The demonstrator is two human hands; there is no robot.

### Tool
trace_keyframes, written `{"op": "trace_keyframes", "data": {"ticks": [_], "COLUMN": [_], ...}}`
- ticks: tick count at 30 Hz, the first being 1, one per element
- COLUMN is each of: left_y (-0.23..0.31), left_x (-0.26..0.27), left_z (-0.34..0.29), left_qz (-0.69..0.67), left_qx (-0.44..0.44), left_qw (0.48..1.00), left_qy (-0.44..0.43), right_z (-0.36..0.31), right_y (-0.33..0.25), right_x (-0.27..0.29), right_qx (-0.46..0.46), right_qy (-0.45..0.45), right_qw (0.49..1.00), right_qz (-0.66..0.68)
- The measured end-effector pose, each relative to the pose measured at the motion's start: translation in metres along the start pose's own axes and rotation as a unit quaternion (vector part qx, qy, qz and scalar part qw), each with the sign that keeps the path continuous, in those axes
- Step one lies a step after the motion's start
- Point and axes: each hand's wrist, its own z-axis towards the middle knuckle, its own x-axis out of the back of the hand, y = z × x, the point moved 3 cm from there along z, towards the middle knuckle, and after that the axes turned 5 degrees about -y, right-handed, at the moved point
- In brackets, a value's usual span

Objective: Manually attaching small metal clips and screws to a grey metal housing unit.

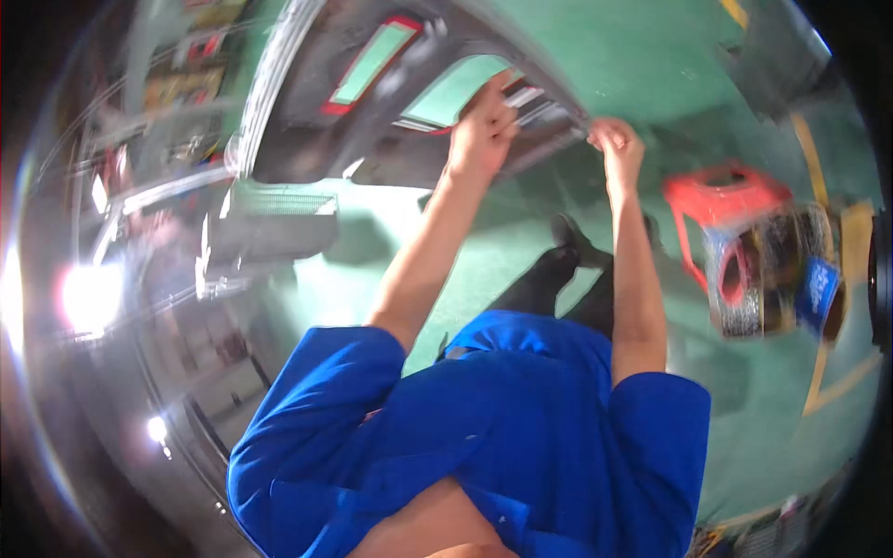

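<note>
Both my arms, in short blue sleeves, reach out to a dark grey vehicle panel [326, 139] that has window-like openings edged in red. My left hand [481, 130] is closed on a pale trim strip [549, 110] running along the panel's lower edge, fingers curled over it. My right hand [616, 147] pinches the same strip at its right end, where the panel's edge stops. The picture is blurred, so the exact finger contact is hard to make out.
A red plastic stool [721, 197] stands on the green floor [465, 270] to the right, with rolls of material [744, 279] and a blue package [820, 288] beside it. Yellow floor lines [811, 153] run at the right. Shiny silver bodywork [167, 279] fills the left.
</note>
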Motion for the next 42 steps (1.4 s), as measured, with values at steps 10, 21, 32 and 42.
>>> {"op": "trace_keyframes", "data": {"ticks": [10, 21, 32, 42], "left_y": [-0.176, -0.315, -0.337, -0.336], "left_x": [-0.009, -0.034, -0.03, -0.056], "left_z": [-0.051, 0.007, 0.042, 0.044], "left_qz": [-0.016, 0.087, 0.123, 0.039], "left_qx": [0.427, 0.518, 0.54, 0.479], "left_qw": [0.903, 0.843, 0.82, 0.87], "left_qy": [-0.037, -0.116, -0.147, -0.107], "right_z": [-0.396, -0.496, -0.492, -0.347], "right_y": [0.143, 0.232, 0.226, 0.33], "right_x": [0.298, 0.332, 0.388, 0.342], "right_qx": [-0.445, -0.645, -0.751, -0.426], "right_qy": [0.172, 0.1, 0.117, 0.114], "right_qw": [0.675, 0.526, 0.51, 0.832], "right_qz": [-0.563, -0.545, -0.402, -0.338]}}
